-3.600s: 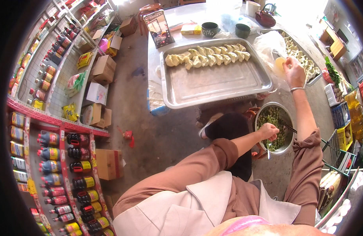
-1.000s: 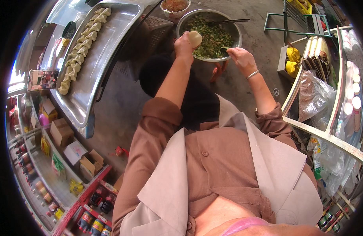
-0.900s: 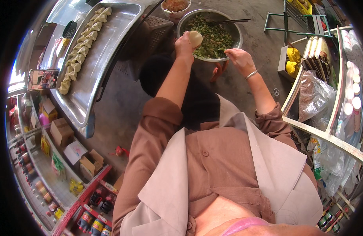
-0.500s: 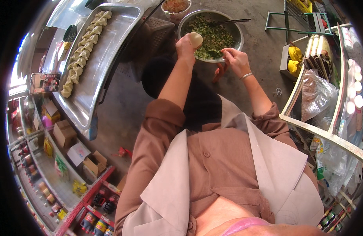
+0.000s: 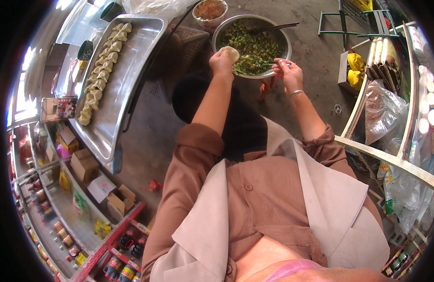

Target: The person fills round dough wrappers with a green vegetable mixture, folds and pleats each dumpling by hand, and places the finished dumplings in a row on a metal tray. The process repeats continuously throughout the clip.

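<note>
The left hand (image 5: 221, 64), fingers curled, holds a round dumpling wrapper (image 5: 233, 53) at the mixing bowl's eight o'clock; whether filling sits in it, I cannot tell. At four o'clock, the right hand (image 5: 288, 75) pinches a spoon (image 5: 276, 63) over the bowl (image 5: 286, 44). Shaped dumplings (image 5: 102, 70) line the metal tray (image 5: 132, 61) toward ten o'clock, apparently done; this wrapper looks unsealed, and plenty of chopped green filling (image 5: 254, 40) seems left to use.

Both forearms (image 5: 211, 104) reach forward, left fingers (image 5: 218, 56) curled, right fingers (image 5: 282, 68) pinched
</note>
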The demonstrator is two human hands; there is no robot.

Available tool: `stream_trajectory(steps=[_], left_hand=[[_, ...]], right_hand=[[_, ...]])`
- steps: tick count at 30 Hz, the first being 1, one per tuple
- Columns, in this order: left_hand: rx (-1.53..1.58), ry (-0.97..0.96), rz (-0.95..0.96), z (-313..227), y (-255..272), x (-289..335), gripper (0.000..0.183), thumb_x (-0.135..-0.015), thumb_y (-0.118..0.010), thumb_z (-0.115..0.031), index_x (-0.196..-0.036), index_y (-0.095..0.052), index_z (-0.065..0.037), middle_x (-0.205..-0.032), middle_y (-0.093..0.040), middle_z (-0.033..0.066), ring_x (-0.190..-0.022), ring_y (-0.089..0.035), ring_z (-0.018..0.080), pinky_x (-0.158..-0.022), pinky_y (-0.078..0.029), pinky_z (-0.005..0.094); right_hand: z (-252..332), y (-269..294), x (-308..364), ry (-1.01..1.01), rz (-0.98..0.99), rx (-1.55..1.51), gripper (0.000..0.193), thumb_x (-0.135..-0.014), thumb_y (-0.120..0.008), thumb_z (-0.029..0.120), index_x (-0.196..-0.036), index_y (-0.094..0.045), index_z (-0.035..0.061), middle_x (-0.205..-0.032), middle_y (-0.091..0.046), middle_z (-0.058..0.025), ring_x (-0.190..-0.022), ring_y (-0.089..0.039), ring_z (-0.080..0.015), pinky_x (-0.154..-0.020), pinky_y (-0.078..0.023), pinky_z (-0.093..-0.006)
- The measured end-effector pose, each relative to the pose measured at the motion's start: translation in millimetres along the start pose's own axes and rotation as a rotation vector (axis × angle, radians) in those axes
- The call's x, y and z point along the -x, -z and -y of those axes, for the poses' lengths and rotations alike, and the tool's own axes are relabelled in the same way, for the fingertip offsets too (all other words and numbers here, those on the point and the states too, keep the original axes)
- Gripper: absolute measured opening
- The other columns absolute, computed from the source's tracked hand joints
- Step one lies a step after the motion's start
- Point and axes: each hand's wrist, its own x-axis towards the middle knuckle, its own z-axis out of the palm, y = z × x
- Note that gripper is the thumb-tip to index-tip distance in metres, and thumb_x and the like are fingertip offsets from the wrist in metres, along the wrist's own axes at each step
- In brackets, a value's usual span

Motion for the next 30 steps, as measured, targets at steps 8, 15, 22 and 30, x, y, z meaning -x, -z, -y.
stream_trajectory(steps=[8, 15, 22, 30], left_hand=[[-0.172, 0.054, 0.151, 7.3, -5.1, 4.7, 0.03, -0.085, -0.047, 0.005, -0.109, -0.064, 0.004, -0.101, -0.067, 0.0132, -0.086, -0.069, 0.0239, -0.072, -0.058, 0.0331], [0.114, 0.182, 0.325, -3.1, -15.0, 18.1, 0.033, -0.087, -0.046, 0.007, -0.118, -0.056, 0.009, -0.116, -0.062, 0.0205, -0.107, -0.063, 0.0343, -0.093, -0.055, 0.0434], [0.153, 0.136, 0.465, -1.8, -14.2, 17.2, 0.027, -0.083, -0.053, 0.006, -0.108, -0.063, 0.005, -0.104, -0.066, 0.0137, -0.091, -0.067, 0.024, -0.082, -0.057, 0.034], [-0.146, -0.046, 0.326, 13.3, -14.9, 3.4, 0.016, -0.08, -0.071, -0.007, -0.091, -0.07, 0.004, -0.085, -0.069, 0.0081, -0.07, -0.068, 0.0167, -0.063, -0.058, 0.0283]], right_hand=[[30.3, -12.5, 10.1, 0.254, -0.029, 0.036, 0.022, -0.098, -0.057, 0.015, -0.107, -0.068, -0.001, -0.084, -0.07, -0.0082, -0.067, -0.063, -0.009, -0.065, -0.054, -0.0222], [38.2, -24.8, 19.6, 0.358, -0.02, 0.181, 0.023, -0.098, -0.058, 0.016, -0.109, -0.068, -0.0011, -0.084, -0.069, -0.0069, -0.068, -0.061, -0.0082, -0.064, -0.052, -0.0212], [47.7, -33.1, 39.6, 0.638, 0.019, 0.592, 0.019, -0.095, -0.059, 0.009, -0.11, -0.069, 0.0033, -0.084, -0.07, -0.0064, -0.07, -0.062, -0.0089, -0.064, -0.051, -0.0224], [51.7, -41.8, 49.0, 0.901, 0.09, 0.8, 0.019, -0.092, -0.06, 0.005, -0.109, -0.069, 0.0054, -0.088, -0.069, -0.0093, -0.072, -0.067, -0.0152, -0.065, -0.053, -0.0271]])
